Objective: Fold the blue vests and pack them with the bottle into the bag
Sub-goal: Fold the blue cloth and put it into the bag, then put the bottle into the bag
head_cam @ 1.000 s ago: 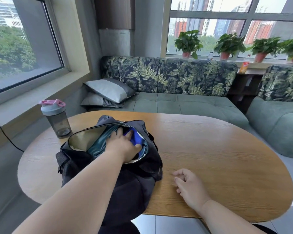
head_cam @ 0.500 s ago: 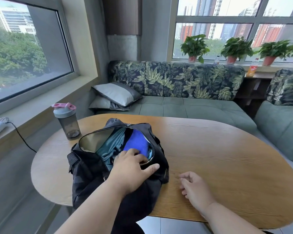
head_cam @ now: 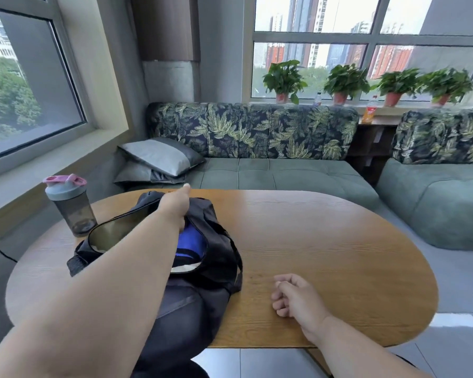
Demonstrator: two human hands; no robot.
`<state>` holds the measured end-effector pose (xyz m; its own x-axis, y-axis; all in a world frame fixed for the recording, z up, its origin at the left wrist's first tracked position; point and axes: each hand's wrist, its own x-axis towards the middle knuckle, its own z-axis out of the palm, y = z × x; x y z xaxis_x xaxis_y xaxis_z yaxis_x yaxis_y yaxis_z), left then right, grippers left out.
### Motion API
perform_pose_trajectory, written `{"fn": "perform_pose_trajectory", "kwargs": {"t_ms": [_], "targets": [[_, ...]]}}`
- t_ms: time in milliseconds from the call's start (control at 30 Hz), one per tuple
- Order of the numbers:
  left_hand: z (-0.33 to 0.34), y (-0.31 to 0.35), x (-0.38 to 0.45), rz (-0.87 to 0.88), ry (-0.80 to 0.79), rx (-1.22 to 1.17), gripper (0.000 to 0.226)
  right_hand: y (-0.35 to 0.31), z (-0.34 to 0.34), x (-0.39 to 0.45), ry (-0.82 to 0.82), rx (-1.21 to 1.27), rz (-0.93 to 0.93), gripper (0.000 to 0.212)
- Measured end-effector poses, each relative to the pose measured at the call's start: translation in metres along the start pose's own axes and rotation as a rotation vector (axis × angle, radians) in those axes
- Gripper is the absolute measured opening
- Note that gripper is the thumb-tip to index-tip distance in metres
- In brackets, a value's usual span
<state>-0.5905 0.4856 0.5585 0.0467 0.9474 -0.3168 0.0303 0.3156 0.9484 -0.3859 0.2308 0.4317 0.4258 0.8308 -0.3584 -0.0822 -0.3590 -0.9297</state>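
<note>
The bottle (head_cam: 70,205) is seen standing upright on the bench (head_cam: 325,241), to the left of the left hand (head_cam: 175,204), which is extended over the bag (head_cam: 219,257); its fingers cannot be told. The right hand (head_cam: 298,298) is rested loosely curled, farther away. Blue vests (head_cam: 190,241) are packed inside.

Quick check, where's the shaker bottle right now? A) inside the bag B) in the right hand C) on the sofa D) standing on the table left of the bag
D: the shaker bottle stands upright on the table, left of the open bag; neither hand holds it.
</note>
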Motion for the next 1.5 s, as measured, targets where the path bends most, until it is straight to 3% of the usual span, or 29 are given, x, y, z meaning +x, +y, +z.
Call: {"fn": "perform_pose_trajectory", "kwargs": {"t_ms": [67,133,200,233,367,400,567,700,767,867,900,967,1033,1200,1367,1500], "targets": [[0.012,0.010,0.005,0.100,0.013,0.244,0.050,0.002,-0.005,0.000,-0.009,0.060,0.025,0.014],[0.032,0.013,-0.015,0.274,0.037,0.686,0.046,0.003,-0.011,0.001,-0.008,0.117,0.039,0.014],[0.054,0.014,-0.015,0.351,-0.029,0.962,0.034,0.004,-0.020,0.001,-0.001,0.131,0.038,0.015],[0.064,0.016,-0.009,0.314,-0.100,0.982,0.032,0.004,-0.027,0.003,0.009,0.122,0.036,0.015],[0.103,-0.002,-0.008,0.163,-0.325,0.441,0.025,-0.001,-0.050,0.001,0.084,0.052,-0.022,0.017],[0.115,-0.004,-0.021,0.130,-0.435,0.404,0.025,-0.003,-0.056,0.000,0.117,0.040,-0.044,0.019],[0.159,-0.009,-0.105,0.118,-0.970,0.630,0.024,-0.008,-0.088,0.001,0.311,0.093,-0.179,0.039],[0.154,-0.015,-0.150,0.229,-1.081,0.920,0.049,-0.010,-0.092,-0.011,0.207,0.208,-0.225,0.035],[0.140,-0.018,-0.161,0.257,-1.039,0.939,0.045,-0.007,-0.082,-0.018,0.141,0.190,-0.197,0.037],[0.111,-0.015,-0.173,0.285,-0.932,0.970,0.012,0.004,-0.075,-0.017,0.145,0.018,-0.205,0.062],[0.097,-0.013,-0.174,0.331,-0.891,1.015,0.008,0.001,-0.068,-0.016,0.150,0.016,-0.201,0.062],[0.072,-0.011,-0.173,0.405,-0.783,1.079,0.013,-0.011,-0.059,-0.021,0.136,0.025,-0.168,0.055],[0.038,-0.008,-0.164,0.434,-0.645,0.982,0.016,-0.025,-0.049,-0.026,0.172,-0.117,-0.203,0.051],[-0.053,0.004,-0.120,0.439,-0.275,0.693,0.012,-0.078,-0.002,-0.030,0.475,-0.605,-0.389,0.039],[-0.134,0.012,-0.064,0.478,0.147,0.790,0.010,-0.121,0.047,-0.028,0.396,-0.586,-0.577,0.037],[-0.189,0.019,-0.014,0.462,0.384,0.990,0.044,-0.138,0.087,-0.025,0.296,-0.644,-0.721,0.027]]}}
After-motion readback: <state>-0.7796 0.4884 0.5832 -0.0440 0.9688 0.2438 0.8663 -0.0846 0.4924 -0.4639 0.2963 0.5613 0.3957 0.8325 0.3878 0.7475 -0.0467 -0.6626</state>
